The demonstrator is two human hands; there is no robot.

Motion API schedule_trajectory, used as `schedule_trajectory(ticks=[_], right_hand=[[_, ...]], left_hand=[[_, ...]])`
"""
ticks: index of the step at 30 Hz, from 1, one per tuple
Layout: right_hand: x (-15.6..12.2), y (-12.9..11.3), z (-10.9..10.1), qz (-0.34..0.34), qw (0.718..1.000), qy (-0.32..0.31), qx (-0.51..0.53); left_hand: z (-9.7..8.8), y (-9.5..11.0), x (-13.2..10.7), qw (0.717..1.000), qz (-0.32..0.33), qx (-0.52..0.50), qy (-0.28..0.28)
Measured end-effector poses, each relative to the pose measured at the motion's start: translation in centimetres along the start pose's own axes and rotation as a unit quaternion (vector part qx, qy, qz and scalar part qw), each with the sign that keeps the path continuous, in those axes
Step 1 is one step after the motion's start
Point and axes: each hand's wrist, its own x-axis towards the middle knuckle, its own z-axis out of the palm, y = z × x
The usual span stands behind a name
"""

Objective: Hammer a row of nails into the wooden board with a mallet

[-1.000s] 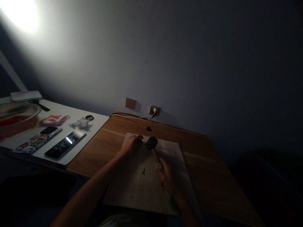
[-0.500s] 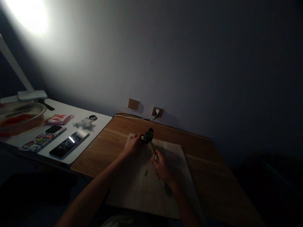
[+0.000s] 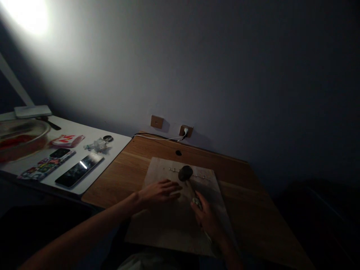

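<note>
Mallet (image 3: 185, 173) in right hand (image 3: 206, 216), left hand (image 3: 159, 192) over board (image 3: 174, 230)

A dull, matt head is seen on the mallet (image 3: 185, 173); pale wood is shown by the board (image 3: 165, 225), metallic glints by the nails (image 3: 174, 170), glossy glass by the phone (image 3: 80, 171).

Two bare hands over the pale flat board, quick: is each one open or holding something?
Left hand: open, nothing seen in it.
Right hand: closed, holding the dark-headed, pale-handled mallet.
</note>
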Motion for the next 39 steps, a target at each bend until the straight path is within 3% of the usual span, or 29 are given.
schedule_trajectory(ticks=[2,5,11,14,18,20,22,26,31,39], right_hand=[[-0.6,0.7,-0.4,0.022,1.000,-0.005,-0.010],[-1.3,1.1,-0.5,0.035,0.999,-0.007,-0.023],[-1.9,1.2,-0.4,0.031,0.999,-0.001,-0.008],[-1.8,1.5,-0.4,0.024,1.000,0.003,0.005],[-1.7,1.9,-0.4,0.030,1.000,0.002,-0.009],[-1.7,2.0,-0.4,0.033,0.999,0.003,-0.013],[-1.7,2.0,-0.4,0.030,0.999,0.003,-0.017],[-1.7,1.9,-0.4,0.032,0.999,-0.002,0.000],[-1.8,1.8,-0.4,0.025,0.999,0.015,0.022],[-1.3,1.0,0.4,0.044,0.998,-0.016,0.036]], left_hand=[[-0.4,1.9,-0.2,0.998,0.056,0.020,-0.003],[-0.3,3.3,-0.1,0.996,0.065,0.044,-0.033],[-0.4,2.4,0.3,0.997,0.029,-0.004,-0.076],[-0.5,-0.1,0.0,0.988,-0.113,-0.092,-0.038],[0.3,-4.6,-0.3,0.914,-0.366,-0.164,0.057],[0.9,-6.3,-0.3,0.878,-0.439,-0.169,0.090],[1.5,-7.3,-0.2,0.860,-0.471,-0.170,0.097],[2.1,-7.6,-0.4,0.866,-0.466,-0.162,0.077],[2.1,-7.5,-0.7,0.887,-0.424,-0.156,0.090],[3.1,-8.2,-0.7,0.874,-0.446,-0.174,0.076]])
